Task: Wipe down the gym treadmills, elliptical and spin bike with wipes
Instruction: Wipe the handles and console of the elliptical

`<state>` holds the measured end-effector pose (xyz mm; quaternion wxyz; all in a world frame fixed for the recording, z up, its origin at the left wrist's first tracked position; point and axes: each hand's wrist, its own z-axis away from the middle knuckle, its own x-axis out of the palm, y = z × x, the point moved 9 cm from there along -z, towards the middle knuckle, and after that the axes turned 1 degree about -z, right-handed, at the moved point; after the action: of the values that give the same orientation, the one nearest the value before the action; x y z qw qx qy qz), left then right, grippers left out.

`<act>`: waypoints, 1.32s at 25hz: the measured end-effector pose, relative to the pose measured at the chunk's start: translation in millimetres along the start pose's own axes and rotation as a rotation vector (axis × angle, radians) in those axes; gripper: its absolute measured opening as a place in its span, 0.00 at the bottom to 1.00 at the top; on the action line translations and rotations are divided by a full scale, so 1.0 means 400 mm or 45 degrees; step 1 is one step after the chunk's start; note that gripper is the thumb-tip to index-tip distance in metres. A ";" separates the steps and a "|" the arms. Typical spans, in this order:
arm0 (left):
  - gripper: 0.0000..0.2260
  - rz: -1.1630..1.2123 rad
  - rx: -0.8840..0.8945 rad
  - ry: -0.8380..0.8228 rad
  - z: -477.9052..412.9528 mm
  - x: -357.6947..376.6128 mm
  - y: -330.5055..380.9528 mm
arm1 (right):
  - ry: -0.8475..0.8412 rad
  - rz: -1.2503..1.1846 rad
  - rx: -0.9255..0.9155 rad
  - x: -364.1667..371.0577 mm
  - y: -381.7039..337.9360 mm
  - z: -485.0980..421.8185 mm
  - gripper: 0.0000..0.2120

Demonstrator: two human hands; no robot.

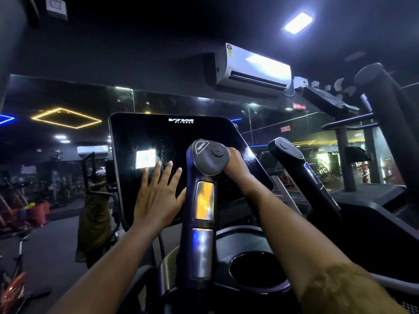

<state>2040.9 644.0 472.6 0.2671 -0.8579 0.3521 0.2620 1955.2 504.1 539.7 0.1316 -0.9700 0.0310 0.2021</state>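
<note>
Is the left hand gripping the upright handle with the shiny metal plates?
No, the left hand lies flat with fingers spread on the black console screen, beside the handle.

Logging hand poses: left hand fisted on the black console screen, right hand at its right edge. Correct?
No fist: the head view shows the left hand flat, fingers spread, on the console screen. The right hand is by its right edge.

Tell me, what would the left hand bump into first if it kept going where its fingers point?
Probably nothing: the left hand lies flat on the console screen, with bare glass ahead.
</note>
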 end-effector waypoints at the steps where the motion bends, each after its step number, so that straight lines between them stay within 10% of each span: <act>1: 0.56 0.007 0.001 -0.002 -0.001 0.000 -0.001 | 0.081 -0.020 -0.056 -0.012 -0.018 0.014 0.25; 4: 0.47 -0.018 -0.007 -0.003 -0.006 0.006 -0.004 | 0.176 0.090 -0.378 -0.005 -0.012 0.093 0.14; 10: 0.28 -0.080 -0.039 -0.064 -0.005 0.023 -0.010 | -0.248 0.196 -0.348 0.024 0.109 0.211 0.26; 15: 0.38 -0.067 -0.036 -0.042 -0.006 0.023 -0.010 | 0.124 0.049 -0.125 -0.055 0.033 0.060 0.13; 18: 0.32 -0.057 -0.033 -0.016 -0.008 0.019 -0.012 | -0.053 -0.097 0.098 0.016 -0.010 0.040 0.09; 22: 0.44 -0.020 -0.025 -0.036 -0.004 0.012 -0.006 | 0.116 0.040 -0.474 0.019 -0.043 0.146 0.17; 25: 0.32 -0.076 -0.010 -0.042 -0.002 0.010 -0.006 | -0.176 0.080 -0.478 0.050 0.058 0.229 0.26; 33: 0.47 -0.019 -0.006 -0.048 0.010 -0.012 0.005 | 0.077 0.230 0.567 -0.065 0.345 0.143 0.15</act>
<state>2035.5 647.5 472.1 0.2737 -0.8561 0.3398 0.2771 1893.9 386.7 466.0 0.3226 -0.9160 0.1652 0.1722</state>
